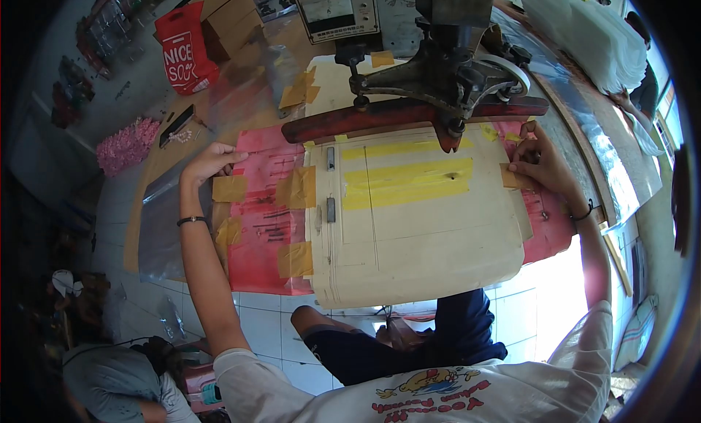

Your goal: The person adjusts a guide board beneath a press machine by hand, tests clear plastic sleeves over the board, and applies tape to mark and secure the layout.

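A cream board with yellow tape strips and two small grey metal pieces lies in front of me. Red sheets, fixed with brown tape, extend from its left and right sides. My left hand pinches the upper left edge of the left red sheet. My right hand has its fingers closed on the right red sheet, beside a piece of brown tape. Just beyond the board's back edge, a dark red metal bar hangs under the black press head.
A machine panel with a meter stands at the back. Left are a red bag, a phone and a pink bundle. White sheets are stacked right, near another person's hand. Another person is lower left.
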### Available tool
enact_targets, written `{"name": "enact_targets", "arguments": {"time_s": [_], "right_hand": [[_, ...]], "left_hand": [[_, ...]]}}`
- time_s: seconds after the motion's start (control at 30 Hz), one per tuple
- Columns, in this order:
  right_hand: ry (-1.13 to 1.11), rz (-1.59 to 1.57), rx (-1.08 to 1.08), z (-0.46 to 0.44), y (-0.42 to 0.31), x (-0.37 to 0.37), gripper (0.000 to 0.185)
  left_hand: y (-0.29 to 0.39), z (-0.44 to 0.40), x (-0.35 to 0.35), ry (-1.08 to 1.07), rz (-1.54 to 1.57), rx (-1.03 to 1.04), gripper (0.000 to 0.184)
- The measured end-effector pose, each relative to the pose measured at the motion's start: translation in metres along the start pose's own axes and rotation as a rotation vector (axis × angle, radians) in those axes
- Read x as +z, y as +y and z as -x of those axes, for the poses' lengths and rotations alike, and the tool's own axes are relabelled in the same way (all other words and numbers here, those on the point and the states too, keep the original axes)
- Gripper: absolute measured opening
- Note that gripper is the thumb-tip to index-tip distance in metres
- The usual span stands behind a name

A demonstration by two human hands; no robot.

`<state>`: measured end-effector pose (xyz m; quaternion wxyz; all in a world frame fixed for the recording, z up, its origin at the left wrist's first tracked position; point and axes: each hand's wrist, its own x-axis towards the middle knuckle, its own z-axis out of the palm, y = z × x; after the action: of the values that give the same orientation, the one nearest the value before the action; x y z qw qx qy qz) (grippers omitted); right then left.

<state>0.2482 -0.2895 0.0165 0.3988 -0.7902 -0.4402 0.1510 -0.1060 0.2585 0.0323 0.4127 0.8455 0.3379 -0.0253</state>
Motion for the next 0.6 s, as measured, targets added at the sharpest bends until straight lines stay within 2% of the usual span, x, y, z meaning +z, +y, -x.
{"name": "enact_targets", "arguments": {"time_s": [0.53, 0.6], "right_hand": [[0.044, -0.036, -0.031, 0.0005, 0.0065, 0.0055, 0.052], [0.040, -0.029, -0.059, -0.0032, 0.0086, 0.0069, 0.051]], "left_hand": [[-0.0017, -0.0025, -0.0017, 0.001, -0.026, 0.054, 0.030], [-0.0012, 0.0032, -0.0035, 0.067, 0.112, 0.060, 0.035]]}}
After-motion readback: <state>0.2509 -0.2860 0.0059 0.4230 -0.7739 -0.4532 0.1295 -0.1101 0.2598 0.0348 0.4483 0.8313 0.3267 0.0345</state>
